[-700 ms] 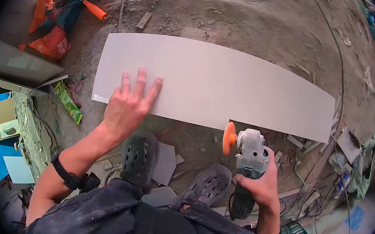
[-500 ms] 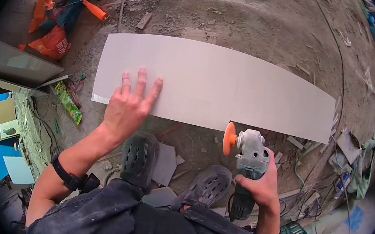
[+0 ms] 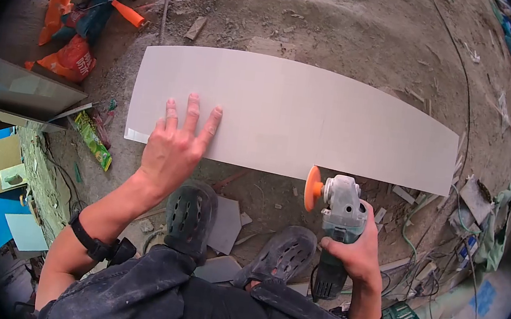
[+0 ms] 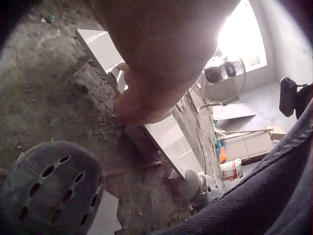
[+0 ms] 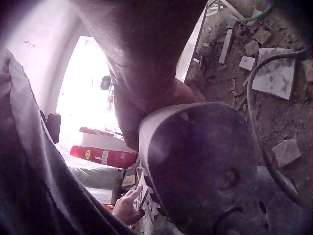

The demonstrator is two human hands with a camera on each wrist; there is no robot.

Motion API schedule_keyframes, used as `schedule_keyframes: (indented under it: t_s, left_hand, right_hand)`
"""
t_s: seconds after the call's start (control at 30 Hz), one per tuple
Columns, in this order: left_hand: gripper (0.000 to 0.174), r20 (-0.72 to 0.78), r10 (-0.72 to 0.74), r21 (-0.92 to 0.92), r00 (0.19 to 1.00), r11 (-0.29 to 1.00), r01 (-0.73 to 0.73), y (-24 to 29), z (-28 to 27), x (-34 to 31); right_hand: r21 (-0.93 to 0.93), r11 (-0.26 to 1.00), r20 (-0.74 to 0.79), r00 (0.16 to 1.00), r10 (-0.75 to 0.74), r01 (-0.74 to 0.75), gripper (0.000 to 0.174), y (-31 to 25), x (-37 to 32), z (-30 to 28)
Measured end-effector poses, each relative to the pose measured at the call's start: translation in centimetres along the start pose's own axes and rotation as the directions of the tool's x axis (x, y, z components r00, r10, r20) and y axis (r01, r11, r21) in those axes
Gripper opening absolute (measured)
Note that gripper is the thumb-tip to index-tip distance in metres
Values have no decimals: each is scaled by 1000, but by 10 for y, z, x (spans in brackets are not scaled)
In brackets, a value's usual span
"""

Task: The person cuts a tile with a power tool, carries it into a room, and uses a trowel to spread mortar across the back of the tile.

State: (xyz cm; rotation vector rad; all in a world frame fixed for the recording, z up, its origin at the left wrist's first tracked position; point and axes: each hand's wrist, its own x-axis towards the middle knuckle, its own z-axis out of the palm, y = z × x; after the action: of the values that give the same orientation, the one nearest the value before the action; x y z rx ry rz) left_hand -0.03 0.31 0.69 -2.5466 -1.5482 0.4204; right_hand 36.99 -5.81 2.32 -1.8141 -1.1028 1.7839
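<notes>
A long pale tile (image 3: 286, 109) with a notch cut into its near edge lies in front of me. My left hand (image 3: 174, 144) rests on its left part, fingers spread and straight on the smooth face. In my right hand (image 3: 360, 250) I grip an angle grinder (image 3: 344, 210) by its body, the head pointing away from me. Its orange disc (image 3: 312, 189) stands upright at the near edge, by the notch's left corner. The right wrist view shows the rear of the grinder (image 5: 200, 161) up close, hiding most of the gripping fingers.
Dusty clogs (image 3: 191, 218) stand just below the tile, among broken tile pieces (image 3: 225, 224). Orange bags (image 3: 72, 60) and leaning panels (image 3: 30, 90) are at the left. Cables (image 3: 426, 292) and scraps litter the right side. A fan (image 4: 224, 78) shows in the left wrist view.
</notes>
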Motion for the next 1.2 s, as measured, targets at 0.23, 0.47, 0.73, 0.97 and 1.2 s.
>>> schedule_keyframes:
  t_s: [0.23,0.47,0.73,0.97,1.2]
  left_hand:
    - [57,-27,-7,2,1000,1000,7,2,2,1]
    - [63,11,-4,-28,1000,1000,4,3,-1,2]
    - [57,-19,6,13,1000,1000,-6,4,1,2]
    - [64,18,3,-17,1000,1000,-3,3,1,2]
    - [62,2,6,-12,1000,1000,-6,3,0,2]
  right_hand:
    - [22,1000,-17,1000,18,-18,82,4,-3,-2]
    - [11,999,-14,999,32,-32,83,-1,-3,-5]
    - [28,999,2,1000,18,-18,83,-3,-1,-3]
    - [-16,1000,-12,1000,22,-22,82,4,-4,-6]
    - [12,1000,-6,1000,29,-29,82,-7,-2,-1]
